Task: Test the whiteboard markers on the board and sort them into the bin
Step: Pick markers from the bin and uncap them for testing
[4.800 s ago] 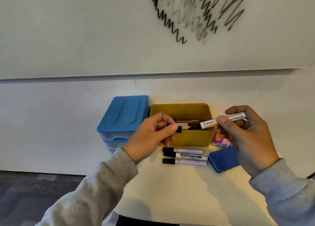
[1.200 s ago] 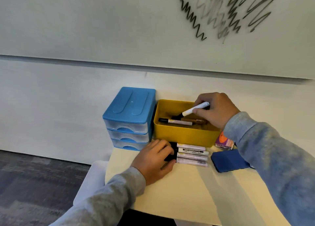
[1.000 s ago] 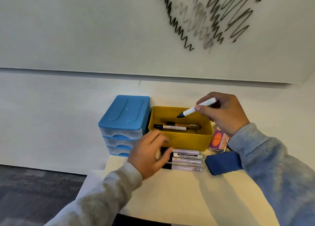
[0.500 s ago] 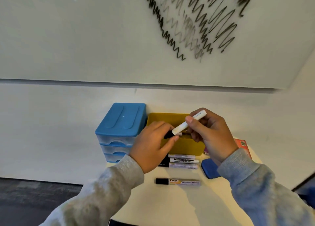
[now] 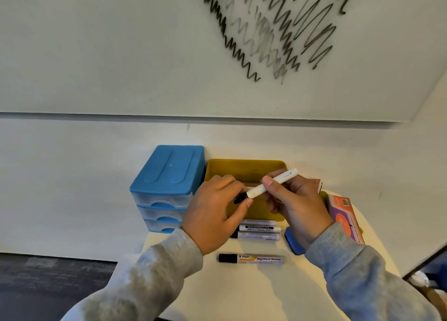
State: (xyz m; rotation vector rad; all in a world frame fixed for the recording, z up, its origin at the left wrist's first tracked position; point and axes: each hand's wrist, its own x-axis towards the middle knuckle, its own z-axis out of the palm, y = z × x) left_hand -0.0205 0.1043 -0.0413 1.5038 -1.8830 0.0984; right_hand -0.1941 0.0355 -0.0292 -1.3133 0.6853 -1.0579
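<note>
The right hand (image 5: 298,203) pinches a white marker (image 5: 271,184) by its barrel, held tilted over the yellow bin (image 5: 244,169), butt end up to the right, black end down to the left. The left hand (image 5: 212,211) meets that black end (image 5: 240,198) with curled thumb and fingers — whether it grips a cap or only touches the tip is hard to tell. Both hands hover above the bin's front wall, so the bin's inside is mostly hidden.

On the tabletop (image 5: 242,289), three markers (image 5: 260,228) lie side by side just before the bin, their left ends under the left hand. A fourth, a Pilot marker (image 5: 250,258), lies apart, nearer the person, cap to the left. A blue eraser (image 5: 294,242) sits right of the row, partly behind the right wrist; an orange box (image 5: 344,215) is further right. A blue drawer unit (image 5: 169,182) stands touching the bin's left side. Above, the board (image 5: 121,54) bears black and grey zigzag scribbles (image 5: 275,32).
</note>
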